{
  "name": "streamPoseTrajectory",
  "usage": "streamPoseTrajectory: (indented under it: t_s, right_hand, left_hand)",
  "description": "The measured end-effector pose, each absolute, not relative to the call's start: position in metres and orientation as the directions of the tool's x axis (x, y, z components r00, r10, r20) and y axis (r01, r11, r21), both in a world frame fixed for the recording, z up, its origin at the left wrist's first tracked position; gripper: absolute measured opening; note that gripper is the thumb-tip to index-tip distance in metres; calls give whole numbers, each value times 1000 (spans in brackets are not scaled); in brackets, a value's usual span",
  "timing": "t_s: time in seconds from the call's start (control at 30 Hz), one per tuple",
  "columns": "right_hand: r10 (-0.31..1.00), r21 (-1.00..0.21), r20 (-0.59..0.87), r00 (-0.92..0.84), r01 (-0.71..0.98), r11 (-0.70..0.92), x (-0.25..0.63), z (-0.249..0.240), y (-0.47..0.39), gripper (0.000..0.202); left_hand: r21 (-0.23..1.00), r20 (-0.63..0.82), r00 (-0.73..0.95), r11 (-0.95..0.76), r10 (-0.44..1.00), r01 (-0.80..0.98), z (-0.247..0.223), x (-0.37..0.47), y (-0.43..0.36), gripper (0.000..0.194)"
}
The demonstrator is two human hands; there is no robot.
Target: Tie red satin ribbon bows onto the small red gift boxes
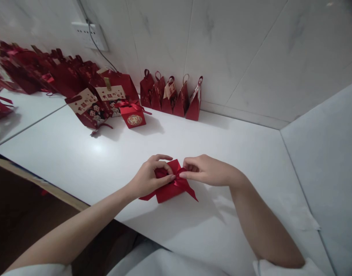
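A small red gift box [166, 194] sits on the white table [239, 149] in front of me. Across its top runs a shiny red ribbon [190, 191], gathered into a bow with tails hanging down on both sides. My left hand [149, 174] comes in from the left, thumb and fingers pinching the ribbon near the bow's middle. From the right, my right hand [206, 170] pinches the ribbon's right loop between thumb and curled fingers. The fingertips of both hands are close together over the box top, and part of the knot is hidden behind them.
A finished red box with a bow [134, 118] stands behind, beside patterned gift boxes [88, 109]. Several peaked red boxes with loop handles [193, 103] line the tiled wall [222, 46]. More red bags [57, 74] crowd the left. A power strip [89, 36] hangs on the wall.
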State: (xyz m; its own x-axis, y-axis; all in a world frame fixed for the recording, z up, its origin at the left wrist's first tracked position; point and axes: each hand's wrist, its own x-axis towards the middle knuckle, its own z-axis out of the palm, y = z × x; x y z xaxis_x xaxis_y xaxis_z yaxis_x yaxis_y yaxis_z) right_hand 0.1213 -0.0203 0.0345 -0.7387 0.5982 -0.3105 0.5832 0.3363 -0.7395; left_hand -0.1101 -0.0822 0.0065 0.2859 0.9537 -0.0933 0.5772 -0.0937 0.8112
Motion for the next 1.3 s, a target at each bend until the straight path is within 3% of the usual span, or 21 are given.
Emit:
streamPoseTrajectory:
  t_s: [0.13, 0.37, 0.47, 0.57, 0.67, 0.77, 0.87, 0.97, 1.07, 1.17, 1.3]
  right_hand:
    - [613, -780, -250, -750, 531, 331, 115, 28, -17, 31]
    - [601, -765, -302, -740, 564, 310, 112, 21, -13, 36]
    - [750, -592, -242, -615, 706, 388, 112, 30, -23, 29]
    - [842, -386, -37, -539, 785, 485, 111, 46, -45, 20]
    - [635, -366, 127, -762, 559, 744, 102, 55, -79, 23]
    - [411, -241, 257, -875, 354, 904, 82, 45, -117, 15]
    - [411, -19, 321, -853, 428, 903, 60, 23, -143, 20]
    - [420, 111, 251, -872, 457, 882, 46, 6, -151, 39]
    - [441, 151, 175, -880, 467, 871, 46, 3, -151, 50]
    - [405, 127, 173, -898, 428, 895, 53, 8, -151, 46]
    - [362, 119, 419, -833, 446, 887, 55, 9, -149, 27]
  left_hand:
    - [805, -95, 289, -97, 953, 585, 7, -110, -81, 17]
    - [809, -103, 295, -92, 950, 581, 8, -110, -82, 18]
    - [858, -112, 319, -70, 941, 510, 14, -120, -81, 23]
    - [868, -96, 375, -107, 922, 485, 24, -136, -80, 23]
    - [833, -101, 458, -177, 883, 525, 31, -149, -79, 18]
    - [831, -87, 493, -209, 866, 515, 29, -152, -78, 18]
    - [848, -83, 462, -181, 883, 498, 22, -148, -76, 30]
    - [862, -110, 412, -120, 904, 492, 18, -142, -75, 41]
    - [834, -106, 343, -104, 933, 541, 15, -137, -76, 42]
    - [792, -73, 320, -140, 945, 594, 14, -132, -77, 35]
    - [829, -124, 318, -78, 940, 554, 12, -129, -79, 41]
